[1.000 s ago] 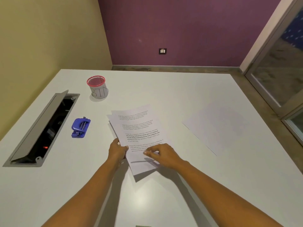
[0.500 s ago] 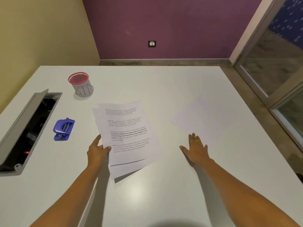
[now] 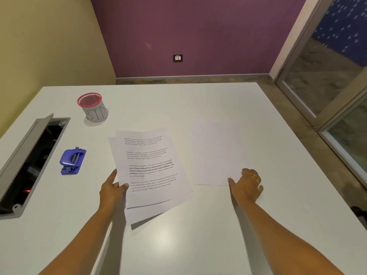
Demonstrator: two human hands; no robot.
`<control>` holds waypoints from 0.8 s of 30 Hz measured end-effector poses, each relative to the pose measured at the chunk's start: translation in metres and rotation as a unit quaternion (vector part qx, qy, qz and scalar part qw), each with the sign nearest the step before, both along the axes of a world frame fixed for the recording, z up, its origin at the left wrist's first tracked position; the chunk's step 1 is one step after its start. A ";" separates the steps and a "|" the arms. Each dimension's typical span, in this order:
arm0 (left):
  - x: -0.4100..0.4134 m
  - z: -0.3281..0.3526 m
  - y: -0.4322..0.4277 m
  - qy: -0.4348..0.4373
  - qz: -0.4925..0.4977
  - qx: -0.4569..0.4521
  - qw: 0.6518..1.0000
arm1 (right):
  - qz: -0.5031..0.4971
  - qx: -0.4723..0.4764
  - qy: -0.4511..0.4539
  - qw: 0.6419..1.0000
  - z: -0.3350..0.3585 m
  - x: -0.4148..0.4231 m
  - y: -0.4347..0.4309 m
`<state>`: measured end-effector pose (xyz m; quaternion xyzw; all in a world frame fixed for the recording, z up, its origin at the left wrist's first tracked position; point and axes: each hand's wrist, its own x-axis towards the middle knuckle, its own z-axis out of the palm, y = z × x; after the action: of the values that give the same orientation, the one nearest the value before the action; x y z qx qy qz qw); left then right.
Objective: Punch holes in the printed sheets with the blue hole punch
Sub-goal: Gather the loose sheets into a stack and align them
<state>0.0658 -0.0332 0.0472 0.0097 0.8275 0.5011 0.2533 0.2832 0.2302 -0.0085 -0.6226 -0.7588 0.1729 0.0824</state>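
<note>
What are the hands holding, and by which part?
Left hand pinches the printed sheets at their left edge. Right hand touches the near edge of the blank sheet; grip cannot be told.

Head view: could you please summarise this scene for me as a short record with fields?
left hand: grips the printed sheets by their left edge
right hand: at the near corner of the blank sheet; grip unclear
blue hole punch: on the table, left of the printed sheets, untouched
bin cup: upright, beyond the punch
</note>
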 end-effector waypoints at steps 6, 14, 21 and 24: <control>0.003 -0.001 -0.004 -0.004 -0.018 -0.003 1.000 | -0.074 -0.078 -0.022 0.994 0.009 0.007 0.007; 0.003 -0.008 -0.009 -0.027 -0.008 0.004 1.000 | -0.080 -0.107 0.015 0.991 0.011 0.000 0.011; -0.001 -0.003 -0.010 -0.041 0.004 0.024 0.999 | -0.133 -0.160 0.167 0.964 0.016 -0.012 -0.002; -0.001 -0.004 -0.009 -0.052 0.003 0.039 0.998 | -0.131 -0.109 0.255 0.952 0.026 -0.023 -0.010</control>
<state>0.0652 -0.0423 0.0434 -0.0089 0.7932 0.5333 0.2940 0.2603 0.2202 0.0175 -0.6565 -0.6010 0.3952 0.2272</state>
